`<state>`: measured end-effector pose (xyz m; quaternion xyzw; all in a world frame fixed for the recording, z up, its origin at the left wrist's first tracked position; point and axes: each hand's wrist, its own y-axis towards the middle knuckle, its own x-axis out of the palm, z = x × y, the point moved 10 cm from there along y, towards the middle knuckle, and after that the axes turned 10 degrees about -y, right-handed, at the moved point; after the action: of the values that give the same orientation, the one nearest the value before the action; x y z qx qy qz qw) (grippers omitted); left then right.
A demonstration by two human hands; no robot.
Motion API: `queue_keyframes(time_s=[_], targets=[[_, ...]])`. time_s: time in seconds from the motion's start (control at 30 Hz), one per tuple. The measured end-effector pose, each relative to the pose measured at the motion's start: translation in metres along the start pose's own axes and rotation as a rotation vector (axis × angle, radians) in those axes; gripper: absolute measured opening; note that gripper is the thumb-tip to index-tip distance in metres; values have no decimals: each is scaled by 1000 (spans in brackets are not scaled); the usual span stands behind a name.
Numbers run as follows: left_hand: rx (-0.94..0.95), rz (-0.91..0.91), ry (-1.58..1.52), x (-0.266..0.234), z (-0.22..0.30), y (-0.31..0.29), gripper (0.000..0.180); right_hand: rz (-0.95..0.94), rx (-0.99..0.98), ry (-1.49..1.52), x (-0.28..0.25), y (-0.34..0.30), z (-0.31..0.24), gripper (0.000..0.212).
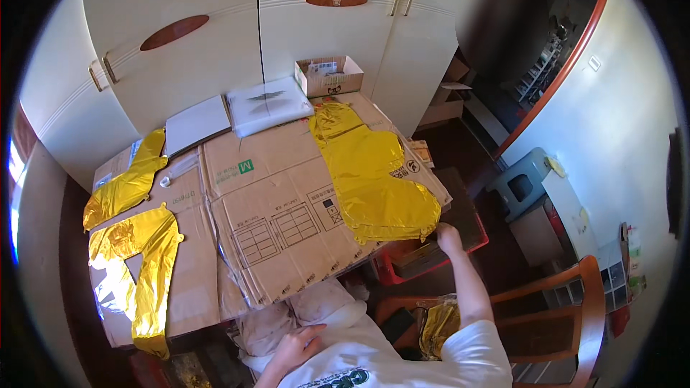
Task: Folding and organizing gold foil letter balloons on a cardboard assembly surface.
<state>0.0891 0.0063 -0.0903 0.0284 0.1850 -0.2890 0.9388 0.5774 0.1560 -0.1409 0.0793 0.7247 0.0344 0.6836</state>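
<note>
A large gold foil balloon (370, 172), flat and shaped like a number or letter, lies on the right part of the cardboard-covered table. At its near right corner is my right hand (451, 239), fingers curled closed around the balloon's edge; the fingertips are partly hidden. My left hand (296, 347) rests low at my lap, off the table, fingers loosely stretched out and holding nothing. Two more flat gold foil pieces lie at the table's left: a curved one (126, 183) farther away and a branching, creased one (154, 266) nearer, hanging slightly over the front edge.
Flattened cardboard (273, 165) covers the table. Along its back stand a white flat box (198, 123), a plastic-wrapped white stack (269, 106) and an open carton (330, 79). A wooden chair (586, 316) is at my right, by packaged gold foil (440, 327). A red-rimmed bin (388, 266) sits below the table edge.
</note>
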Motion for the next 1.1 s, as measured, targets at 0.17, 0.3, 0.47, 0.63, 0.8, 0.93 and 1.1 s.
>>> queue_keyframes(time_s=[0.17,0.3,0.47,0.63,0.8,0.93,1.1], targets=[[-108,1,27,1,-10,-4,33,-240,282,-182,102,-9,56,20],[-159,63,33,-1,-23,-11,32,-438,61,-393,128,-9,22,21],[-235,-22,108,3,-28,-4,33,-556,78,-392,122,-24,19,26],[-132,8,130,1,-31,0,32,-618,61,-408,146,-38,35,33],[-133,42,108,-8,-25,-1,33,-333,53,-365,142,-40,42,33],[-232,15,118,-12,-35,-13,32,-374,82,-328,135,-42,30,39],[82,281,156,-50,-15,-37,27,-160,-59,-100,115,-57,-41,40]])
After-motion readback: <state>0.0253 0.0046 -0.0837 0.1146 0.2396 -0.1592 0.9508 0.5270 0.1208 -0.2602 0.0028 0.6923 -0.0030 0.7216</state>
